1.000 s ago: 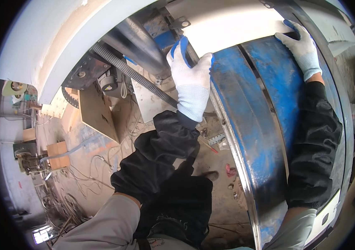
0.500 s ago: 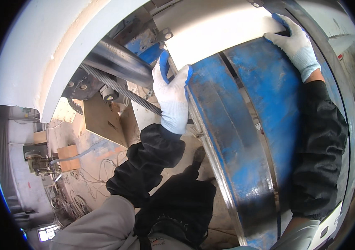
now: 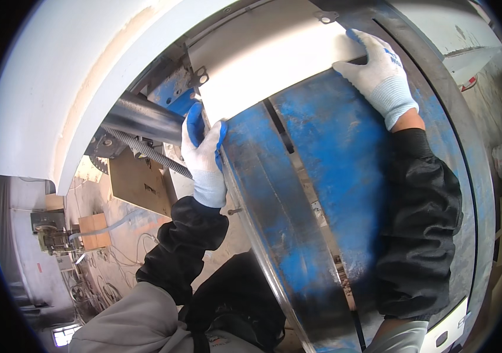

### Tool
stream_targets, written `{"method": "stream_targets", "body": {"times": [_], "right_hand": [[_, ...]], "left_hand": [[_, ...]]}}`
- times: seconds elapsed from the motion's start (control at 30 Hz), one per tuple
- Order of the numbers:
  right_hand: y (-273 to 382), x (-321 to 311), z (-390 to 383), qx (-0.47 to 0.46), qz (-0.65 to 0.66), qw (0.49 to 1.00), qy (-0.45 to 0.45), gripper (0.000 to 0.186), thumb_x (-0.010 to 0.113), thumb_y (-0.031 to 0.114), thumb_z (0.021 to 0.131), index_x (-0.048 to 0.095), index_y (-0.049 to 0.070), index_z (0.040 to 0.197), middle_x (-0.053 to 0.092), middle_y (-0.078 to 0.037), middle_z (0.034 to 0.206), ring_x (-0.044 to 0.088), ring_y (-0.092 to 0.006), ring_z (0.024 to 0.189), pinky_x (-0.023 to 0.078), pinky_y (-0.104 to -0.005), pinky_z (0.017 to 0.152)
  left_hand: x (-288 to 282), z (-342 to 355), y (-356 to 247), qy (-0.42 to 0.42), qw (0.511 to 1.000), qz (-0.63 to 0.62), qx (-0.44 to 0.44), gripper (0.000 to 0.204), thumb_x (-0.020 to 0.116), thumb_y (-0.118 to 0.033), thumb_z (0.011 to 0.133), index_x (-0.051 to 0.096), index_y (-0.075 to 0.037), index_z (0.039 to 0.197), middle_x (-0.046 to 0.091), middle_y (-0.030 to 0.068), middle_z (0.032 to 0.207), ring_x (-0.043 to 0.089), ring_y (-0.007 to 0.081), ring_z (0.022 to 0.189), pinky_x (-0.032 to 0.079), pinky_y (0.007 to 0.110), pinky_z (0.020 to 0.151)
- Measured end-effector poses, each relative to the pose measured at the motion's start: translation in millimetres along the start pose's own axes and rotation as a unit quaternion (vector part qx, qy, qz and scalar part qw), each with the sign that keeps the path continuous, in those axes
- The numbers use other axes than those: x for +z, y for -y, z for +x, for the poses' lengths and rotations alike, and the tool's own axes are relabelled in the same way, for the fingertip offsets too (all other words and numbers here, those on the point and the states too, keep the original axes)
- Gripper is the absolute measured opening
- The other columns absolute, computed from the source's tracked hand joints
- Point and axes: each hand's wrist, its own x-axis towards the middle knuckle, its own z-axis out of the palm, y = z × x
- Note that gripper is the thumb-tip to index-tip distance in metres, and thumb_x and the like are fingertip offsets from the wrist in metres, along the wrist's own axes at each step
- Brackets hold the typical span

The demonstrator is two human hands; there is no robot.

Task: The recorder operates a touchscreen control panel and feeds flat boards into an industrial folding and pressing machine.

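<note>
A pale, smooth flat panel (image 3: 263, 59) lies across the far part of a worn blue metal machine table (image 3: 327, 141). My left hand (image 3: 204, 150), in a white glove with blue coating, holds the panel's near left corner between spread thumb and fingers, beside the table's left edge. At the near right corner my right hand (image 3: 374, 73), gloved alike, has its thumb by the near edge and its fingers along the side. The undersides of both grips are hidden. Small metal brackets with holes sit at the panel's left edge (image 3: 200, 77) and far right corner (image 3: 326, 17).
A large pale machine housing (image 3: 33, 88) curves over the left. Below it run a dark metal cylinder (image 3: 148, 117) and a ribbed hose (image 3: 145, 150). Slots split the blue table. A wooden board (image 3: 136, 179) and cables lie on the floor at left.
My view has shifted, so the table, panel and both hands appear further left and slightly lower. Both hands keep the same places on the panel, which shows no clear movement over the table.
</note>
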Motion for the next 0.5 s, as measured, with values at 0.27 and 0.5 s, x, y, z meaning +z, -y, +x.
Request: {"method": "stream_targets", "body": {"times": [0.27,0.5], "right_hand": [[-5,2,1,-0.025,0.028,0.999,-0.004,0.061,0.076,0.038,0.085,0.067,0.007,0.137,0.069,-0.017,0.135,0.063,-0.0331,0.13,0.044,-0.0421,0.116],[-12,8,1,-0.09,0.02,0.995,-0.035,0.055,0.077,0.035,0.086,0.068,0.007,0.133,0.069,-0.015,0.135,0.062,-0.033,0.13,0.046,-0.0422,0.115]], "left_hand": [[-3,4,8,0.0,1.0,0.017,0.024,0.05,0.067,0.001,0.098,0.053,0.002,0.146,0.059,0.0099,0.134,0.06,0.0156,0.114,0.053,0.028,0.099],[-5,11,24,-0.028,0.998,0.029,0.049,0.054,0.069,0.005,0.094,0.053,0.004,0.145,0.059,0.0148,0.138,0.061,0.0213,0.12,0.055,0.033,0.102]]}}
